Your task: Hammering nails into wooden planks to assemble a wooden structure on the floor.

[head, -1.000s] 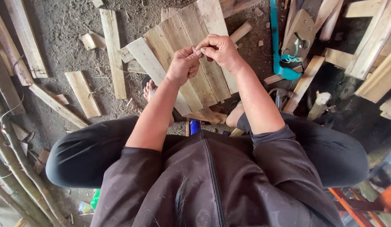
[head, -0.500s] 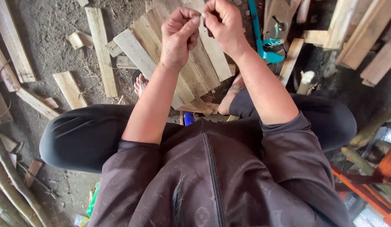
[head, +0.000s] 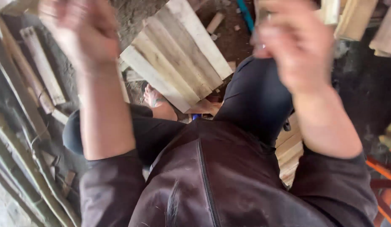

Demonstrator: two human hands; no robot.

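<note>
- Soft daylight, brightest on the pale wooden planks [head: 178,63]; no glare.
- Heavy motion blur: left hand [head: 84,31] and right hand [head: 294,46] smeared.
- Left edge dim, shadowed, soft.

A panel of pale wooden planks [head: 178,63] is seen lying flat on the dirt floor, slanted, below and between the two raised, blurred hands, touched by neither.

Dark brown zip jacket [head: 212,185], sleeves pushed to elbows; black trousers [head: 254,96]; foot [head: 153,96] bare w/ sandal strap.
</note>
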